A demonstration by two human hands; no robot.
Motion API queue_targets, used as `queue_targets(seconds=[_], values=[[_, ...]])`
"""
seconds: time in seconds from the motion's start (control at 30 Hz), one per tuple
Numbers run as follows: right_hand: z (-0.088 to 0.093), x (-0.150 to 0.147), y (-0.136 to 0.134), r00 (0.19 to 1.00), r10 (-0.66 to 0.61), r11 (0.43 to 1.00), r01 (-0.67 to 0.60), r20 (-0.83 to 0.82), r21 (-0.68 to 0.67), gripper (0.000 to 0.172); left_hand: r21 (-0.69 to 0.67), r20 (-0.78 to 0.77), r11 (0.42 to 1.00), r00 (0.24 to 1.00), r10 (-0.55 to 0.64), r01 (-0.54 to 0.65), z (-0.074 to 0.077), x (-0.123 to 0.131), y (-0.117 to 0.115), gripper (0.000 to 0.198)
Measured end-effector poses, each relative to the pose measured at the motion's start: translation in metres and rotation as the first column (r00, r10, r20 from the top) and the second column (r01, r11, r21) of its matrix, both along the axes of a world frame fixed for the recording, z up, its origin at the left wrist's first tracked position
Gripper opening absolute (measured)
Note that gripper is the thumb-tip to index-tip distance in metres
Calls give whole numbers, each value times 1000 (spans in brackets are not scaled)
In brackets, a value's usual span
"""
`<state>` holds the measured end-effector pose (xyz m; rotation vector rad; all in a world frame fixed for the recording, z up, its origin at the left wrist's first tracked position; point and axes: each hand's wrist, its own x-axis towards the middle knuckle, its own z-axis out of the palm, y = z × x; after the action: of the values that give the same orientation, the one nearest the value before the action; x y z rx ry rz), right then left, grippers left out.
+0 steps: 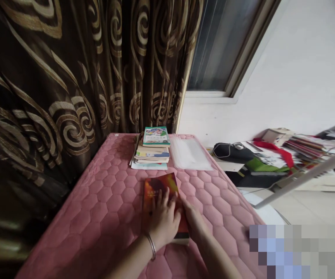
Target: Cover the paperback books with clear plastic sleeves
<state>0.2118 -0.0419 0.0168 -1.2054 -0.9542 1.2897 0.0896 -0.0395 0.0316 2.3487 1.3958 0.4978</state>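
Note:
A red and orange book (160,185) lies flat on a pink quilted table cover (106,205). My left hand (163,219), with a bangle at the wrist, rests flat on the book's cover with fingers stretched out. My right hand (194,223) lies along the book's right edge, fingers against its side. Beyond the book stands a stack of books (152,153) with a green-covered one on top, near the table's far edge.
A clear plastic sleeve (189,153) lies right of the stack. A dark curtain with gold swirls (68,77) hangs behind and to the left. At the right, a cluttered low surface holds papers, a black pouch (232,152) and red cloth (273,149); a white bar (306,176) slants across.

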Motion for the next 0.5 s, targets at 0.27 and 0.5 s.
queue_targets(seconds=[0.27,0.5], values=[[-12,13,-6,836,-107,994,104,538,36,57,34,-96,999,995,-16,19,-15,8,-5,57],[-25,26,-5,572,-10,999,-22,820,27,50,48,-135,999,991,-7,14,-20,14,-8,62]])
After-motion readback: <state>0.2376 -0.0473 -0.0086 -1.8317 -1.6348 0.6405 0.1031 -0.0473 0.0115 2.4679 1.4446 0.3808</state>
